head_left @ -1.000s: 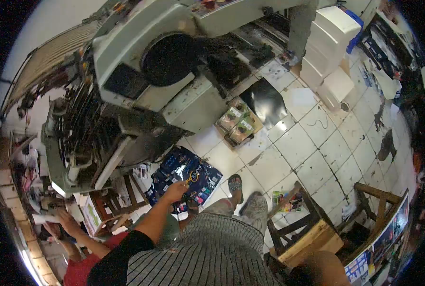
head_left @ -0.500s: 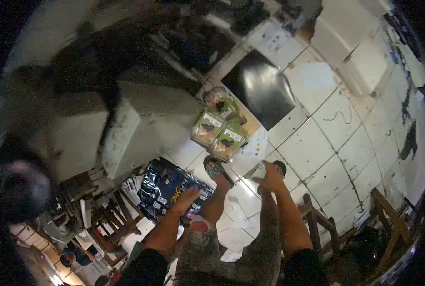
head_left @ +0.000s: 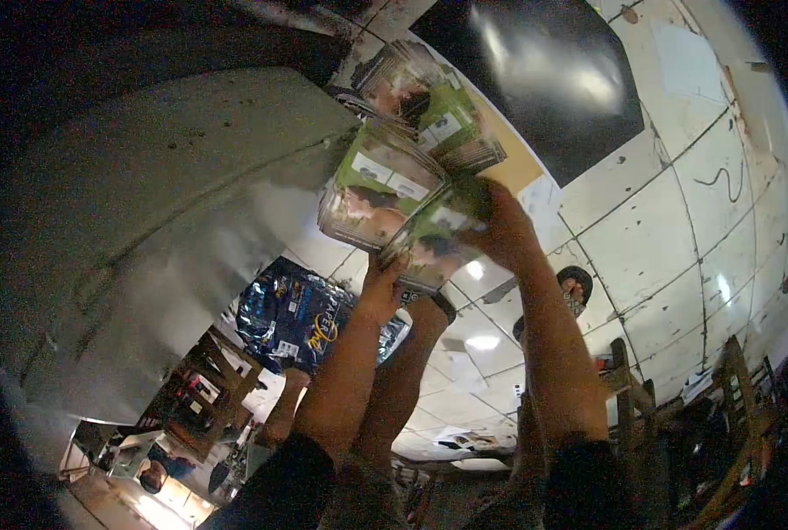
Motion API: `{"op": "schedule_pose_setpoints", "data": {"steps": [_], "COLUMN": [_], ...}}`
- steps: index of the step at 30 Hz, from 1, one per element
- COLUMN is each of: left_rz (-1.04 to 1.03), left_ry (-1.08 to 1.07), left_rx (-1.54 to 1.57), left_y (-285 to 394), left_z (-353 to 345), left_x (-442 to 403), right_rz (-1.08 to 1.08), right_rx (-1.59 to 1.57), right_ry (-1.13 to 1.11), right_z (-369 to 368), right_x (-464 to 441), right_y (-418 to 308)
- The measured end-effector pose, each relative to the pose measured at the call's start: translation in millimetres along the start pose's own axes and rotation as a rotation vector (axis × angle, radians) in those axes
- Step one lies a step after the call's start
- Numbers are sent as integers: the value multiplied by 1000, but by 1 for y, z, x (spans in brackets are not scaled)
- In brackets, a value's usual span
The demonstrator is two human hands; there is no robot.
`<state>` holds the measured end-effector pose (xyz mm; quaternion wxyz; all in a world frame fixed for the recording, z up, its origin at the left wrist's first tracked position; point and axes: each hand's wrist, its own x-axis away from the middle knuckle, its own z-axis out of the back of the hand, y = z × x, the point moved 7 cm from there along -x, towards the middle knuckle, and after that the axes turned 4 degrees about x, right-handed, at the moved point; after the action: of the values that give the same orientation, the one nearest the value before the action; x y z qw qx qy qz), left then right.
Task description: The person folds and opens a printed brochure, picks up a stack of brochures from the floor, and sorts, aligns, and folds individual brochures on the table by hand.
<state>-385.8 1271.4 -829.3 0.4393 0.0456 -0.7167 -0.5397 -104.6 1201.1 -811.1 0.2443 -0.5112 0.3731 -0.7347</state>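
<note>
Both hands are at the nearest stack of printed leaflets (head_left: 433, 256), green with a picture on the top sheet. My right hand (head_left: 504, 230) grips its far right side, and my left hand (head_left: 381, 287) is closed on its near left corner. Another leaflet stack (head_left: 380, 190) lies right against it on the left. Behind them is a further leaflet stack (head_left: 442, 124), with its sheets slightly fanned at the edge. Past my left forearm lies a dark blue "Paper One" wrapper (head_left: 297, 314), shiny and creased.
A large black sheet (head_left: 544, 79) lies on the white tiled floor (head_left: 641, 238). A bulky grey shape (head_left: 173, 185) fills the left. Wooden furniture (head_left: 628, 380) stands at the right, near my forearm. Another person (head_left: 155, 473) is at the lower left.
My view has come closer to the stacks. My left hand has left the blue wrapper, and both hands have reached forward onto the nearest leaflet stack. The pale item in my right hand no longer shows.
</note>
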Motion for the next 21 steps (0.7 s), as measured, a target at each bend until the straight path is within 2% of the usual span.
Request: {"op": "schedule_pose_setpoints", "data": {"steps": [1,3,4,5,7,8,9,11,12,14,15,17,19,20,21], "left_rz": [2,33,98,98,504,490,485,456,436,464,482,463,580,572,439], "left_ry": [-2,90,81,77,334,326,318,321,297,293,291,361,398,404,521], "left_rx": [4,260,51,51,501,474,473,440,396,348,311,288,245,244,-67], "left_y": [1,7,13,13,-17,-2,9,21,8,-5,-10,1,5,12,31], "left_z": [1,3,6,5,10,4,-2,-5,1,7,11,11,11,9,20], "left_x": [3,6,9,9,14,9,4,0,-2,1,0,3,10,15,24], "right_rz": [-4,-70,-132,-134,-182,-81,-76,58,61,14,19,-453,-404,-427,-306], "right_rx": [3,63,7,8,-240,-262,-262,177,171,-116,-124,-747,-978,-848,-839], "right_ry": [0,100,83,86,55,49,57,87,91,202,205,543,224,229,309], "right_z": [-3,-2,-7,-9,-26,-27,-24,-17,-17,-13,-16,-18,-83,-108,-106], "right_x": [12,35,41,45,45,39,34,23,24,32,39,84,94,101,95], "right_y": [-5,-19,-18,-13,17,18,26,18,20,28,27,56,78,79,53]}}
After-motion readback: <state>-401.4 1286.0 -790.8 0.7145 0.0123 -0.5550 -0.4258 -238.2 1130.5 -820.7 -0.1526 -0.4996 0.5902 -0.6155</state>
